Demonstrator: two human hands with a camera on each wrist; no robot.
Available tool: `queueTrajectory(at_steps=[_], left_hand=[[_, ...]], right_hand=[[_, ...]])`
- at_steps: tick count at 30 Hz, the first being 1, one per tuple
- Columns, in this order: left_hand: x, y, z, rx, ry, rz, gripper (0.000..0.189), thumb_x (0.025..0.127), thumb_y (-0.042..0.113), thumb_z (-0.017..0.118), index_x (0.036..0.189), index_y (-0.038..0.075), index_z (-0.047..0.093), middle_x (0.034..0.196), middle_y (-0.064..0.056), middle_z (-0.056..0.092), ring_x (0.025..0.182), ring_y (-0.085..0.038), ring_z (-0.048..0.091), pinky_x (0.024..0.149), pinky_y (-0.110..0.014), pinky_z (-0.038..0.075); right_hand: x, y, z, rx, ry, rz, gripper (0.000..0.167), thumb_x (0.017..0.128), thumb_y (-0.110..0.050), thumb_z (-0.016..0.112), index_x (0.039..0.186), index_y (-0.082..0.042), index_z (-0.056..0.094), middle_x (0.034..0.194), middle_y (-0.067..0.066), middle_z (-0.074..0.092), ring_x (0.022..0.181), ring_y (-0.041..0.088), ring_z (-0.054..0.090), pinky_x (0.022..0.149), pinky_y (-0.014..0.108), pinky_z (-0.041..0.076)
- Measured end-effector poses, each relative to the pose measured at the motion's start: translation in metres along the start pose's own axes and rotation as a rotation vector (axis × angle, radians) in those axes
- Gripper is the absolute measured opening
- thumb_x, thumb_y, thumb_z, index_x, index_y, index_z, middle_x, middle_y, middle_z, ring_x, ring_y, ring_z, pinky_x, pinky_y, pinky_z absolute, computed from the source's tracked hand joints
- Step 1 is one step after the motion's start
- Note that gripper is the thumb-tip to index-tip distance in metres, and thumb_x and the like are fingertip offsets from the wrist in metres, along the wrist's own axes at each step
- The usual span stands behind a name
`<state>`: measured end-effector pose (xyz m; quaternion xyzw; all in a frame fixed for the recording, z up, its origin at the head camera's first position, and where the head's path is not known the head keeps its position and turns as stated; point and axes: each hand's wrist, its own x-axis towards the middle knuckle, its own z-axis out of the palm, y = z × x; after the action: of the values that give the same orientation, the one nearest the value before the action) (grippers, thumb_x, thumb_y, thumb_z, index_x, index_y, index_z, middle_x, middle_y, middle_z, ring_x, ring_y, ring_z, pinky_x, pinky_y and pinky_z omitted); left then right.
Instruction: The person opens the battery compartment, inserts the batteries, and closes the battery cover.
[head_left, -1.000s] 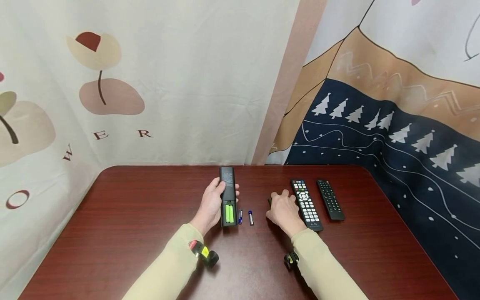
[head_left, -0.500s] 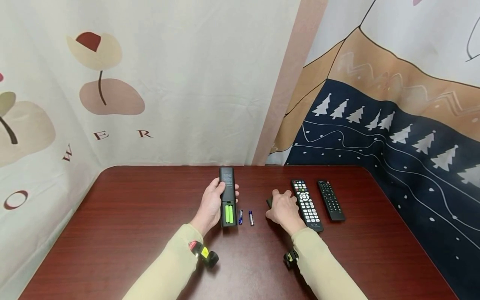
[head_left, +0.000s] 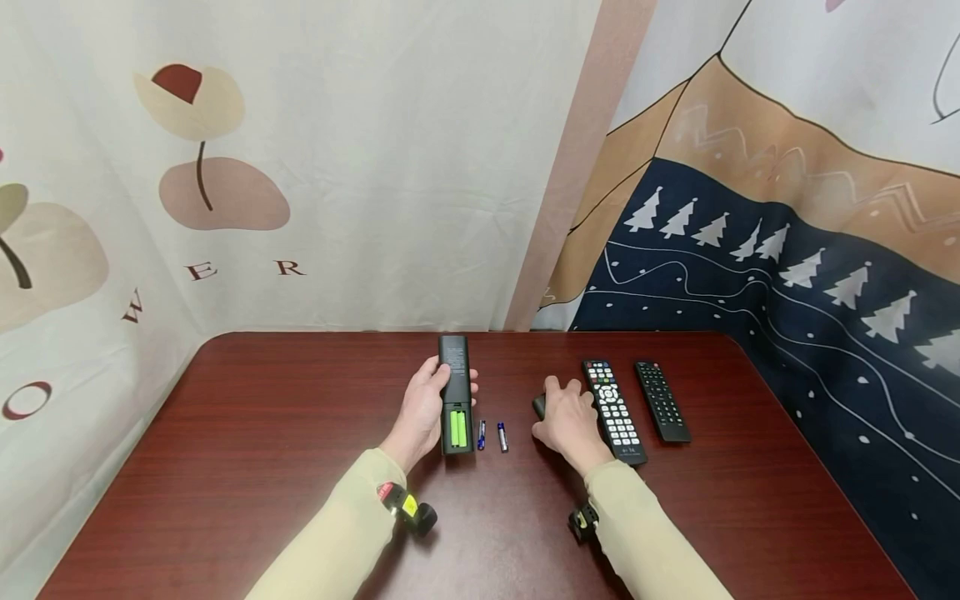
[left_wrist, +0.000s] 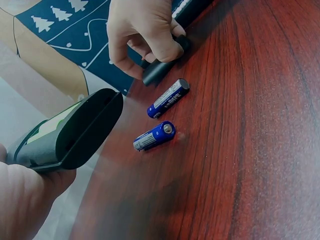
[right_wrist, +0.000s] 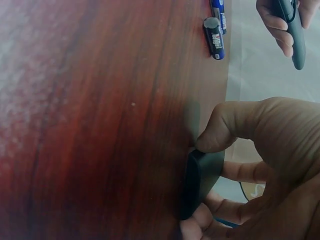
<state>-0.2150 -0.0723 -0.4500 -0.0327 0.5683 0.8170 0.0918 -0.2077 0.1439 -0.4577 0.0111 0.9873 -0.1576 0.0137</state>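
Observation:
My left hand (head_left: 420, 407) grips a black remote control (head_left: 455, 375), back side up, thumb across its back. Two green batteries (head_left: 458, 428) sit in its uncovered battery compartment at the near end. To the right, my right hand (head_left: 570, 423) pinches a small black battery cover (right_wrist: 204, 175) between thumb and fingers, low over the table. In the head view that hand hides most of the cover. Between the hands lie two blue-and-silver batteries, one (left_wrist: 154, 136) nearer the held remote and the other (left_wrist: 169, 98) nearer the cover.
A black remote with white buttons (head_left: 615, 414) lies just right of my right hand, and a slimmer black remote (head_left: 662, 402) lies beyond it. The brown wooden table (head_left: 300, 467) ends at printed curtains (head_left: 390, 208) behind and at the right.
The battery cover has turned slightly in my right fingers, and more of it shows left of that hand. My left hand and the remote it grips stay in place.

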Motion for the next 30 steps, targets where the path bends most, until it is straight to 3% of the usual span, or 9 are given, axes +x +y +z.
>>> queueTrajectory(at_steps=[18, 30], left_hand=[[0.0004, 0.0004, 0.0003, -0.002, -0.001, -0.01, 0.042, 0.113, 0.017, 0.028, 0.154, 0.007, 0.036, 0.136, -0.029, 0.058, 0.113, -0.036, 0.064, 0.091, -0.042, 0.057], [0.0009, -0.0018, -0.0002, 0.0, -0.002, 0.002, 0.043, 0.114, 0.018, 0.028, 0.153, 0.003, 0.036, 0.136, -0.031, 0.057, 0.105, -0.029, 0.068, 0.087, -0.039, 0.058]], right_hand=[[-0.003, 0.0024, 0.0014, 0.017, 0.071, -0.063, 0.058, 0.075, -0.012, 0.085, 0.125, -0.003, 0.057, 0.112, 0.028, 0.054, 0.092, 0.045, 0.055, 0.073, 0.053, 0.054], [-0.0061, -0.0049, 0.002, 0.092, 0.093, -0.072, 0.061, 0.073, -0.008, 0.083, 0.128, -0.005, 0.057, 0.119, 0.029, 0.053, 0.098, 0.043, 0.052, 0.079, 0.052, 0.052]])
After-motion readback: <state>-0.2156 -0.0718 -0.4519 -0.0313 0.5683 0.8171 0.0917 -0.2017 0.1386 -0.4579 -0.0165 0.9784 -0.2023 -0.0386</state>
